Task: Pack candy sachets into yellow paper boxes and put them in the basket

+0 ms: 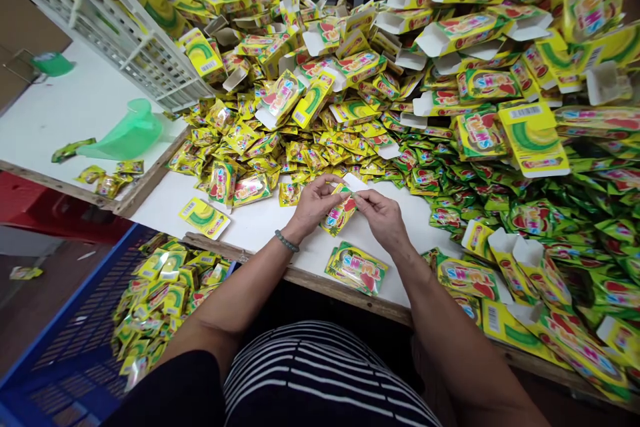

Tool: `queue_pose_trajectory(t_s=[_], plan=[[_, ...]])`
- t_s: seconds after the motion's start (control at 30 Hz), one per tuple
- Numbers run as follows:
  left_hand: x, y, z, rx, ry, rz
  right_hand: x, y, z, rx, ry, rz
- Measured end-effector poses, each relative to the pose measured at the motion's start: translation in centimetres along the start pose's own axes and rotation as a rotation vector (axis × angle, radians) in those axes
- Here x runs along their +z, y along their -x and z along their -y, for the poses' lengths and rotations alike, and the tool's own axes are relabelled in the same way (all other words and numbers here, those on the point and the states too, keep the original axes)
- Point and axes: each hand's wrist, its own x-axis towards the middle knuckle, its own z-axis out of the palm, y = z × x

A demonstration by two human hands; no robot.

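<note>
A small yellow candy box (pixel 339 218) with "TWINS" lettering is tilted between my hands above the white tabletop, its white flap up at the far end. My left hand (pixel 316 203) is closed around the box from the left, thumb across its top. At the box's open end the fingertips of my right hand (pixel 383 215) are pinched together; a bit of green shows there, too small to name. Just below lie flat green-and-yellow boxes (pixel 357 267), stacked near the table edge. Left of my left hand rest another yellow box (pixel 205 217) and a box showing its fruit front (pixel 251 189).
Small yellow sachets (pixel 240 137) and green sachets (pixel 535 217) are heaped behind my hands. Open-ended boxes (pixel 470 33) pile over them. A blue crate (pixel 55 347) with filled boxes stands lower left. A white plastic basket (pixel 135 33) and green scoop (pixel 127 133) are at left.
</note>
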Motion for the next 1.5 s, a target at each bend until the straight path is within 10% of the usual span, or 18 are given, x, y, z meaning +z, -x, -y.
queue_pose_trajectory(t_s=[0.8, 1.2, 1.5], plan=[[-0.1, 0.3, -0.4, -0.065, -0.023, 0.049, -1.3, -0.4, 0.9, 0.265, -0.346, -0.071], [-0.7, 0.4, -0.4, -0.057, 0.058, -0.047, 0.8, 1.6, 1.6, -0.177, 0.105, -0.102], [1.4, 1.7, -0.9, -0.073, -0.345, 0.400, -1.9, -1.1, 0.8, -0.151, 0.323, -0.285]])
